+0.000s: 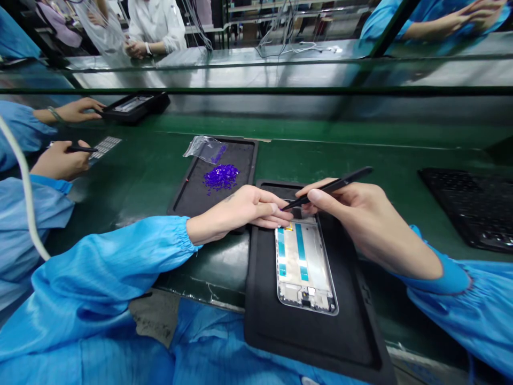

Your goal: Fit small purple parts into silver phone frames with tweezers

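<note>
Black tweezers (336,184) sit in the right hand (356,214), its grip closed around them, their tip meeting the fingertips of the left hand (254,207). That hand's fingers lie nearly straight, thumb close against them; I cannot tell whether they pinch anything. Beneath both hands, the phone frame (315,251) lies in a tray (262,315) that juts past the near edge of the green surface (136,171). A bump on that overhang could, I judge, tip the tray and slide the frame; a slip of the tip could prick a finger or scratch the metal; a careless brush could scatter the loose purple pieces (221,177). Counted: one pair of tweezers, one frame with four teal patches (300,243) showing, one tray under it, one second tray (192,192) to the left, one clear bag (202,147); the purple pieces are too many to number.
</note>
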The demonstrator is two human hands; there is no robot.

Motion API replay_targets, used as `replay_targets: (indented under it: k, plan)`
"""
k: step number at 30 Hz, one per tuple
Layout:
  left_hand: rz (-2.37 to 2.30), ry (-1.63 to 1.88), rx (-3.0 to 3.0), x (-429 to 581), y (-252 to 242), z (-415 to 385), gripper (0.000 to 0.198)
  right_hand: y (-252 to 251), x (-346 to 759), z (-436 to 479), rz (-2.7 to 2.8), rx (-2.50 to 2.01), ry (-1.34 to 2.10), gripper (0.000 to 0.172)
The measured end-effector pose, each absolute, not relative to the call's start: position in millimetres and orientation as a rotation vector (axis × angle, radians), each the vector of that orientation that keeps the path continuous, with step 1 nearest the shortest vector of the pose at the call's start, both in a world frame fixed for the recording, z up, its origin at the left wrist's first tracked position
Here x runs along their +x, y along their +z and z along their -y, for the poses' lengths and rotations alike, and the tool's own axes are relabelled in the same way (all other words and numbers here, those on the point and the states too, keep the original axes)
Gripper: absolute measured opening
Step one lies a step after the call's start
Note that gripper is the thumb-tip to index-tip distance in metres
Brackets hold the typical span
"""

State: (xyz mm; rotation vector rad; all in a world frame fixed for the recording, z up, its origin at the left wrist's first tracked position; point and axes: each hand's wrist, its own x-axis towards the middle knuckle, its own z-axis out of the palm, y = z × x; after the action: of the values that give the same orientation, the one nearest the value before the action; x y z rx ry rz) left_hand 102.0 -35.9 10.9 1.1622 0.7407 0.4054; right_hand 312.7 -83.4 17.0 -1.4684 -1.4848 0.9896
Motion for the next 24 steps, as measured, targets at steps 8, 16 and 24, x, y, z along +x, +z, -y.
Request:
replay_targets:
  k: [8,16,24]
  plan:
    - [-0.721,0.513,1.742,96.3,17.8,43.7,0.022,26.9,322.0,80.9,1.371,-1.399,0.817,0.028]
    - [-0.165,0.185,2.881,92.3,9.1,98.1,0.021,6.0,332.9,64.6,1.448,-1.457,0.795,0.031]
    - [0.147,0.690,2.845,101.2,-0.8,89.9,0.032,6.1,332.7,64.1,1.827,-1.422,0.572,0.022]
